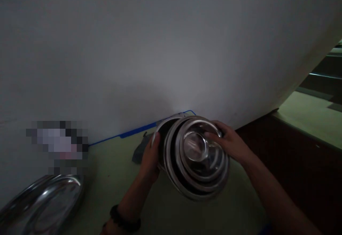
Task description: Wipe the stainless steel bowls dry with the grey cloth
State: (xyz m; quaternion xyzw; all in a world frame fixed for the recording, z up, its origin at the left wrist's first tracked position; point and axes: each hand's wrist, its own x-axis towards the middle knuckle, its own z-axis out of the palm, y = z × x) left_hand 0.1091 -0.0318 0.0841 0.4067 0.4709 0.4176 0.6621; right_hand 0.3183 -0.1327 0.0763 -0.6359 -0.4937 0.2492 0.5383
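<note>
Two bare hands around nested metal bowls

Right of center in the lower half of the frame, several shiny round metal bowls (196, 147) sit one inside another, the smallest innermost, all tipped toward the camera. At lower left, a large metal tray (57, 203) lies on the pale green surface (107, 170), cut off by the frame. The left hand (151, 156) is clamped on the stack's left rim, thumb on top. The right hand (226, 140) grips the upper-right rim, thumb reaching inward. Both forearms rise from the bottom edge, angled toward each other; the left wrist wears a dark bracelet (124, 220).
</note>
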